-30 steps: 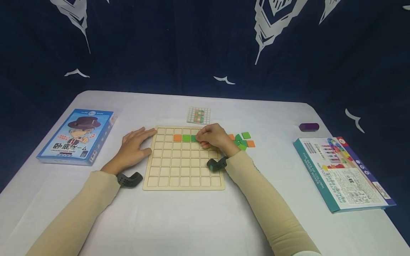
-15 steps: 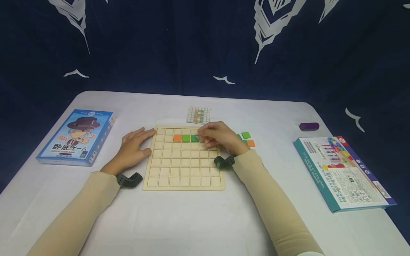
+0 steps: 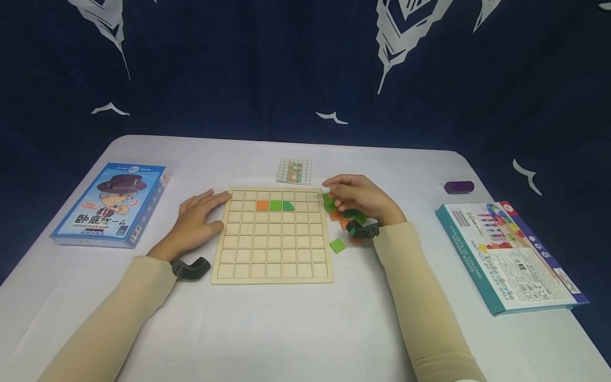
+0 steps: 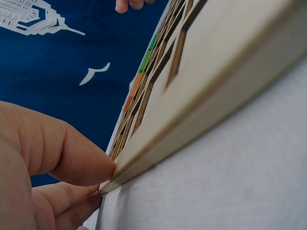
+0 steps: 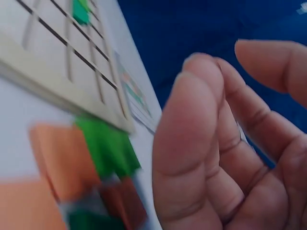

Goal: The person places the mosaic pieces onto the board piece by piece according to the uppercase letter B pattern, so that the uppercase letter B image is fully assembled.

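Observation:
A pale wooden grid board (image 3: 272,239) lies on the table. In its second row from the back sit an orange square tile (image 3: 263,205), a light green square tile (image 3: 275,205) and a dark green rounded tile (image 3: 288,206), side by side. My left hand (image 3: 198,220) rests along the board's left edge; thumb and fingertips touch it in the left wrist view. Past the right edge, my right hand (image 3: 360,196) hovers over loose green and orange tiles (image 5: 108,148), partly covering them. Nothing shows between its loosely bent fingers, thumb apart from them.
A small pattern card (image 3: 294,171) lies behind the board. One green square tile (image 3: 338,245) lies apart near the board's right side. A blue game box (image 3: 112,204) stands at left, a teal and purple box (image 3: 511,257) at right, with a purple cylinder (image 3: 459,187) behind it.
My right hand has lifted away from the dark green tile on the board and moved right, over the loose tiles, uncovering the board's right columns. The left hand stays at the board's edge.

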{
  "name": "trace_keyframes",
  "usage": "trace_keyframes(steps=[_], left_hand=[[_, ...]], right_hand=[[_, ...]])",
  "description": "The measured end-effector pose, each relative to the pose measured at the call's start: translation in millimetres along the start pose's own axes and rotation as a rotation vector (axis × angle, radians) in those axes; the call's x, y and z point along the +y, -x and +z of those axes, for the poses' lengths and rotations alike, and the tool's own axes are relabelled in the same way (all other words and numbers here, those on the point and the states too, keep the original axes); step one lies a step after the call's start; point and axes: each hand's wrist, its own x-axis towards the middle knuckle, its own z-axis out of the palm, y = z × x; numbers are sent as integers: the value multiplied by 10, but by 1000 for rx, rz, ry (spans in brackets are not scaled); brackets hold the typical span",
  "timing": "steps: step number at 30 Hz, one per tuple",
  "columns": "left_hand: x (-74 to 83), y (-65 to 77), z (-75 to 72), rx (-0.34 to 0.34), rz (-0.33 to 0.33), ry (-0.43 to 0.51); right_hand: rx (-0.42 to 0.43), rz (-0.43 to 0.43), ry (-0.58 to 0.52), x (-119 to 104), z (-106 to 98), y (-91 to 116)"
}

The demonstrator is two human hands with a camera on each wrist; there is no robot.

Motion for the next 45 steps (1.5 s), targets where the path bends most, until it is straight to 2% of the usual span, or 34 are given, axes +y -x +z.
trace_keyframes(steps=[4,10,16,21,28,33,36,39,45], left_hand=[[-14,1,2,7,-2,-3],[-20,8,1,8,-12,0],[-26,-2,1,10,-10,3],[-13,-3,-3,11,-7,6],[1,-17,1,14,-2,8],[-13,-27,10,18,-4,1],[-22,-24,13,14,-6,1],[-35,-13,14,11,-8,-1],[-21,2,19,6,-10,7]], right_hand=[[34,-13,-30,24,-176,78],[100,15,-70,83,-451,207],[142,1,-173,150,-673,347],[151,-4,-237,193,-753,388],[163,18,-259,257,-807,391],[166,2,-296,336,-850,401],[179,-38,-278,400,-869,404],[193,-75,-208,466,-871,407],[252,-83,22,537,-853,416]])
